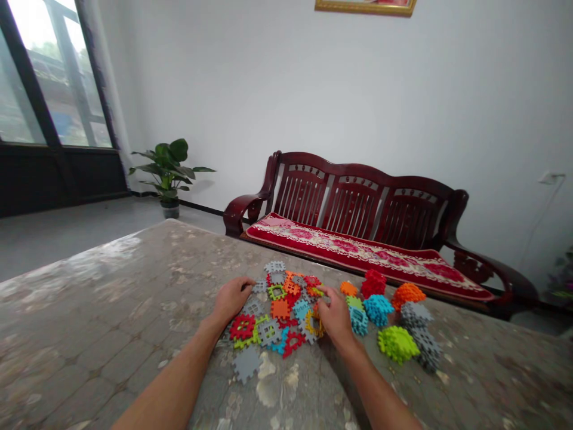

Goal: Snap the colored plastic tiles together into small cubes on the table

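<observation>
The left hand (233, 298) lies on the left edge of the pile of flat pieces (277, 310). Its fingers bend down onto a grey piece (258, 287), and it does not seem to hold anything. The right hand (335, 316) is curled over the right side of the pile, fingertips down among the pieces. I cannot tell if it has pinched one.

The pile sits on the table (111, 310), between both hands. This looks like the picking-through step. A next move would need a small, neat pinch on one edge, because the pieces lie on top of each other.

They are thin, hard plastic squares with toothy edges and holes, in red, orange, blue, green and grey. Bumpy lumps (396, 343) of the same pieces sit to the right. The table top is shiny and blotchy.
</observation>
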`<state>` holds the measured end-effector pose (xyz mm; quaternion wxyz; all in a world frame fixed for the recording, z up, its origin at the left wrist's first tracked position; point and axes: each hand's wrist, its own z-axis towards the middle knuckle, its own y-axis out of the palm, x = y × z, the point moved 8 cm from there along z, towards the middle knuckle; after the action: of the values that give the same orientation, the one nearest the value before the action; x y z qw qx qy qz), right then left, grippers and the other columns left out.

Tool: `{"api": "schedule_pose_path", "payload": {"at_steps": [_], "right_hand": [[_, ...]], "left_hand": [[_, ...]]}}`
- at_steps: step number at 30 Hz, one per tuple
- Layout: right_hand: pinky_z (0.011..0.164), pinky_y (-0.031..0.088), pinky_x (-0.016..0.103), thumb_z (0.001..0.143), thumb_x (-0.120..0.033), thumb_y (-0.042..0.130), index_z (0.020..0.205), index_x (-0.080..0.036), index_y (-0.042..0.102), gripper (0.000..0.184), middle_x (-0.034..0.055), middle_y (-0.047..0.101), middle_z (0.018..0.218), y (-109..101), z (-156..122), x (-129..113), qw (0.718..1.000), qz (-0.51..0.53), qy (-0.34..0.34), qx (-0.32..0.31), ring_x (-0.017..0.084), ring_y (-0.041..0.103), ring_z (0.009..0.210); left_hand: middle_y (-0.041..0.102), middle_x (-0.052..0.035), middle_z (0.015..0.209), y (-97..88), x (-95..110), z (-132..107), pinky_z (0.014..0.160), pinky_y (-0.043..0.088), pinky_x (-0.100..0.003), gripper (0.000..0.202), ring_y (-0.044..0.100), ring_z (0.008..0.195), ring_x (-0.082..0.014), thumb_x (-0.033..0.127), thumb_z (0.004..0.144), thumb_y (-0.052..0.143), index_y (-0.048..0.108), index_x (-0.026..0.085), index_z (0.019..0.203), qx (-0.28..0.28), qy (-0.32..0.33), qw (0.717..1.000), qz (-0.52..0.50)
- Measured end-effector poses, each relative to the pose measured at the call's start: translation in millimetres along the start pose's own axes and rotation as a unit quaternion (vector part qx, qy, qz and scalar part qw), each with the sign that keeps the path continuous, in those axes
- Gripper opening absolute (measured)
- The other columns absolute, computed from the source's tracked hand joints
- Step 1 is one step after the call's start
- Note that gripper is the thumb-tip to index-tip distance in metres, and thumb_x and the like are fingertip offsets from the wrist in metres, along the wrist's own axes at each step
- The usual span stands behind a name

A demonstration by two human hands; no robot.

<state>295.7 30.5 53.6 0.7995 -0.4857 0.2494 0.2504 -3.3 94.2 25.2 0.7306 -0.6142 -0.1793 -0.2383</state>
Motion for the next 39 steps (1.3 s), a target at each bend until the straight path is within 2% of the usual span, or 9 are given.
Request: {"api": "schedule_pose_path", "payload": {"at_steps": [4,7,10,13,20,26,31,35,39], "right_hand": [[0.106,0.041,0.039,0.077,-0.016,0.053,0.125,-0.021,0.063,0.049,0.0075,0.066,0.125,16,27,9,0.995,-0.078,0.036,-0.052,0.025,0.057,0.119],[0.109,0.036,0.041,0.073,-0.015,0.056,0.131,-0.021,0.059,0.058,0.0081,0.061,0.134,26,40,12,0.992,-0.093,0.034,-0.075,0.028,0.052,0.125],[0.113,0.032,0.038,0.068,-0.011,0.056,0.135,-0.019,0.056,0.068,0.0078,0.054,0.143,35,53,15,0.989,-0.101,0.023,-0.103,0.027,0.046,0.132],[0.114,0.03,0.037,0.064,-0.01,0.056,0.136,-0.02,0.055,0.073,0.0072,0.054,0.143,42,64,21,0.986,-0.102,0.014,-0.134,0.026,0.043,0.135],[0.11,0.035,0.04,0.064,-0.013,0.059,0.136,-0.02,0.056,0.072,0.0092,0.058,0.138,51,75,28,0.977,-0.1,0.001,-0.186,0.029,0.047,0.131],[0.106,0.037,0.037,0.067,-0.021,0.067,0.131,-0.021,0.06,0.064,0.0079,0.063,0.129,46,77,20,0.975,-0.116,-0.017,-0.188,0.028,0.051,0.125],[0.104,0.038,0.038,0.075,-0.034,0.067,0.132,-0.018,0.059,0.061,0.0123,0.061,0.131,28,69,5,0.978,-0.136,-0.016,-0.156,0.029,0.052,0.123],[0.096,0.042,0.039,0.077,-0.044,0.067,0.128,-0.018,0.061,0.057,0.013,0.066,0.121,15,41,-6,0.979,-0.153,0.003,-0.137,0.029,0.059,0.112],[0.092,0.044,0.038,0.076,-0.051,0.069,0.118,-0.023,0.065,0.051,0.011,0.068,0.112,-1,10,-17,0.981,-0.173,0.012,-0.086,0.028,0.061,0.106]], "left_hand": [[0.076,-0.0031,0.109,0.7,-1,1,0.09,0.048,-0.03,0.031,0.067,0.102,-0.0211,0.024,0.088,0.047,0.074,0.024,0.102,0.002,0.002,1.0,-0.001],[0.076,-0.003,0.109,2.1,-2,1,0.09,0.048,-0.029,0.031,0.067,0.101,-0.0201,0.024,0.089,0.047,0.074,0.023,0.103,-0.002,0.003,1.0,-0.001],[0.075,-0.0031,0.11,3.0,-3,2,0.09,0.048,-0.029,0.031,0.067,0.101,-0.0198,0.024,0.089,0.047,0.074,0.023,0.104,-0.006,-0.001,1.0,0.002],[0.075,-0.0032,0.11,3.1,-4,2,0.091,0.048,-0.03,0.031,0.067,0.103,-0.0206,0.025,0.089,0.047,0.074,0.023,0.105,-0.007,-0.003,1.0,0.008],[0.076,-0.0025,0.11,5.4,-8,4,0.09,0.048,-0.03,0.03,0.067,0.103,-0.0208,0.025,0.089,0.048,0.074,0.025,0.105,-0.007,-0.007,1.0,0.013],[0.075,-0.0026,0.11,5.9,-8,4,0.091,0.048,-0.03,0.03,0.067,0.103,-0.0205,0.026,0.089,0.048,0.074,0.024,0.104,-0.009,0.006,1.0,0.003],[0.076,-0.0023,0.111,6.5,-8,5,0.091,0.048,-0.029,0.03,0.067,0.104,-0.0198,0.026,0.09,0.047,0.073,0.024,0.105,-0.014,0.006,1.0,0.012],[0.075,-0.002,0.111,6.7,-9,5,0.091,0.048,-0.028,0.03,0.067,0.105,-0.0199,0.027,0.09,0.047,0.073,0.025,0.105,-0.008,0.008,1.0,0.014],[0.075,-0.0016,0.112,7.3,-9,5,0.09,0.048,-0.028,0.03,0.067,0.104,-0.0192,0.027,0.09,0.047,0.073,0.025,0.105,-0.011,0.008,1.0,0.019]]}}
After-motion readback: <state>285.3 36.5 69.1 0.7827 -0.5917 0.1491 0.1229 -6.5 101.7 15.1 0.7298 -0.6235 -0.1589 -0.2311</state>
